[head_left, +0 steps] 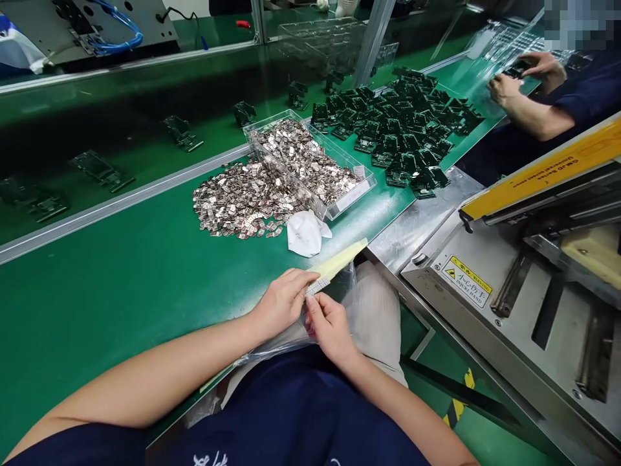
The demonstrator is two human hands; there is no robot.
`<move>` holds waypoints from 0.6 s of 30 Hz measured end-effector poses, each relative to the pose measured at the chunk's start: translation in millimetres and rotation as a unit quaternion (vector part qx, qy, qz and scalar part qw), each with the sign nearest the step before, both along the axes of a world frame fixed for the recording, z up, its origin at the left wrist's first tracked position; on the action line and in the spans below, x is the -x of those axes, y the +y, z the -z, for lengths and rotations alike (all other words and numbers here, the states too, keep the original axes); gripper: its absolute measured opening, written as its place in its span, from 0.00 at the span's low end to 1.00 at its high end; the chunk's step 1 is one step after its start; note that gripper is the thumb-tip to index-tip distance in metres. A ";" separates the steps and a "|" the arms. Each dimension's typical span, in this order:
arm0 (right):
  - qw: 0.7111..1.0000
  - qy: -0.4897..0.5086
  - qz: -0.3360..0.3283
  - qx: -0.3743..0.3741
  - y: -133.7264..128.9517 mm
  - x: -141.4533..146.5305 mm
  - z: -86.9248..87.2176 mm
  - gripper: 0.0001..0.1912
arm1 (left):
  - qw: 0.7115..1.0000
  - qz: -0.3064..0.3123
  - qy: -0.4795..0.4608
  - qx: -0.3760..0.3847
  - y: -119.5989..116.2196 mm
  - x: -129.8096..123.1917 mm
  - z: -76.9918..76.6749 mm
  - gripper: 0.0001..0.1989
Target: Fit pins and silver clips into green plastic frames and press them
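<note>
Left hand (284,301) pinching small silvery strip (318,285) above lap, at near edge of green counter (145,272); right hand (334,327) has thumb and forefinger pinched at strip's lower end, exact contact partly hidden. Yellow paper (345,254) just beyond strip, clear plastic bag (348,304) below. White wad (304,234) beside loose metal pieces (233,204) and clear tray (352,198) heaped with more

The sheet (342,257) looks like smooth paper, the pieces (242,197) shiny metal, the tray (345,155) glossy plastic.
</note>
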State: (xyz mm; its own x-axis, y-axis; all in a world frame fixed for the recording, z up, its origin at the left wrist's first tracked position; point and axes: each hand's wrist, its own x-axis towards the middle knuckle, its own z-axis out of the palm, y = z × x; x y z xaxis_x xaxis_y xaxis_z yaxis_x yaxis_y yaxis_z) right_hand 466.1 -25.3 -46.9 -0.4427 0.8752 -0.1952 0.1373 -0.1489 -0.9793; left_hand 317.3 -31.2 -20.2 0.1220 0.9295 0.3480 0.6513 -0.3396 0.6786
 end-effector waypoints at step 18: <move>0.984 -0.148 -0.042 -0.085 31.7 -8.7 1.2 0.29 | 0.918 -0.386 0.038 -0.086 12.9 157.1 -12.9 0.12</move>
